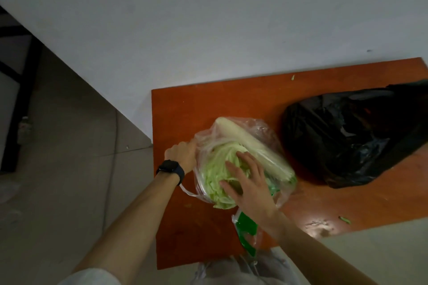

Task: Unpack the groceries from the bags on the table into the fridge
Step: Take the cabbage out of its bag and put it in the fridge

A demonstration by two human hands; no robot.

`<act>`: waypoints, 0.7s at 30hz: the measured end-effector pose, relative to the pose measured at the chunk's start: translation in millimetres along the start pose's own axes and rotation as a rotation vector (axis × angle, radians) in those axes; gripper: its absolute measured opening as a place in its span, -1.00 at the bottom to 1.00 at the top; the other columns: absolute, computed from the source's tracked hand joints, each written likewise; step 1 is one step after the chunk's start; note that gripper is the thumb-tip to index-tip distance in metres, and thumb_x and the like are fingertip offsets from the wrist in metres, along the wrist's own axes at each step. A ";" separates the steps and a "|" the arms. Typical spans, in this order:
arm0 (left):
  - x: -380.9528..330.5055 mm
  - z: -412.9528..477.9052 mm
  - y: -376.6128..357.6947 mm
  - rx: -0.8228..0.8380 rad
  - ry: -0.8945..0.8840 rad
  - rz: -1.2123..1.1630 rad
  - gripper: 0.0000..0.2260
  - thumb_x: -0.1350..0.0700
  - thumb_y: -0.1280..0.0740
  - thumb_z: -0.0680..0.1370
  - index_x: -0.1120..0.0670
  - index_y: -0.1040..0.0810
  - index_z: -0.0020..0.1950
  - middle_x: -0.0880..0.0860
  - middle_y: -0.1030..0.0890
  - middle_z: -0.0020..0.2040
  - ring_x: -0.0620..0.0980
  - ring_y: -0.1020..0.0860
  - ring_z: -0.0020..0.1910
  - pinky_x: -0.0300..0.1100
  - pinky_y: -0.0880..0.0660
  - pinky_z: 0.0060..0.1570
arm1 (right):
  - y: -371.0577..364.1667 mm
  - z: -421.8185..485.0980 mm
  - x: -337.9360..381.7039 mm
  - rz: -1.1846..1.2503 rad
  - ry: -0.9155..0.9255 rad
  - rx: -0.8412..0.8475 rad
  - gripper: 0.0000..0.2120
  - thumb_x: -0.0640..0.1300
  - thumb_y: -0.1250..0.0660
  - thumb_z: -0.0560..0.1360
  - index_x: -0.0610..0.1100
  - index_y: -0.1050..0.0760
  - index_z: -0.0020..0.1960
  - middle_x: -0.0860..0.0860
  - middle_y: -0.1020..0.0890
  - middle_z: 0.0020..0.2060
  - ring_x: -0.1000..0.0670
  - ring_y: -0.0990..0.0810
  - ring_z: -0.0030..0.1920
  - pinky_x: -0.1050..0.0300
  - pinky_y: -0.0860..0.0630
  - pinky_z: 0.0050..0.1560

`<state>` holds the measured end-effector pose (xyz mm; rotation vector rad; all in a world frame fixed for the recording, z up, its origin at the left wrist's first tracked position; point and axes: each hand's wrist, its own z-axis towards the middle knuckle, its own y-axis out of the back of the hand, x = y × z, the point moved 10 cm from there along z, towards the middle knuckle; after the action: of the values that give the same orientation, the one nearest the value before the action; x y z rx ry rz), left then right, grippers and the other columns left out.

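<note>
My left hand is curled tight on the rim of the clear bag, at its left side, and my right hand lies flat on the cabbage with fingers spread and straight, gripping nothing. The cabbage sits in the mouth of the bag on the orange worktop, with a long white radish lying against its far side in the same bag. I judge the step to be getting the cabbage out. To do it well, I would keep the left hand pinning the plastic down and back while the right curls over the far side of the head and draws it toward me, so the film peels off and does not lift with it. The leaves look loose, so I should grip low and wide. The radish may roll once its support goes. A green packet lies under my right wrist, and the black bag sits apart on the right. I cannot see the fridge.
</note>
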<state>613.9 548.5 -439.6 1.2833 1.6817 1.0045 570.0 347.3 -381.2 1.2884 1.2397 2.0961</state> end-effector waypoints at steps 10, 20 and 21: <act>-5.6 -42.2 15.8 -0.085 0.113 -0.386 -0.64 0.10 -0.31 0.53 0.00 -0.38 0.32 0.07 -0.45 0.24 0.09 -0.52 0.12 0.01 -0.56 0.07 | 13.7 -64.0 1.1 0.014 0.123 -0.043 -0.63 0.06 -0.40 0.56 0.01 -0.50 0.33 -0.10 -0.40 0.39 -0.18 -0.33 0.46 -0.16 -0.45 0.34; -117.8 -74.0 -1.1 0.117 -0.010 -0.465 -0.25 -0.46 -0.23 0.44 -0.18 -0.18 0.54 0.12 -0.26 0.52 0.17 -0.28 0.47 0.08 -0.35 0.36 | 33.2 -87.8 -54.2 0.492 -0.481 -0.079 -0.60 0.09 -0.18 0.64 0.03 -0.37 0.45 0.11 -0.39 0.43 0.06 -0.28 0.47 0.02 -0.22 0.49; -118.7 -77.2 -5.9 0.112 0.011 -0.447 -0.21 -0.47 -0.24 0.43 -0.19 -0.11 0.56 0.13 -0.23 0.54 0.18 -0.25 0.49 0.12 -0.34 0.38 | 27.2 -86.9 -66.6 0.403 -0.542 0.010 -0.61 0.10 -0.11 0.66 0.07 -0.36 0.47 0.11 -0.34 0.48 0.04 -0.22 0.51 0.00 -0.14 0.52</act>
<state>563.4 421.7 -401.5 0.9068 1.9416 0.6576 532.6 244.7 -409.1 2.0694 0.8000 1.7776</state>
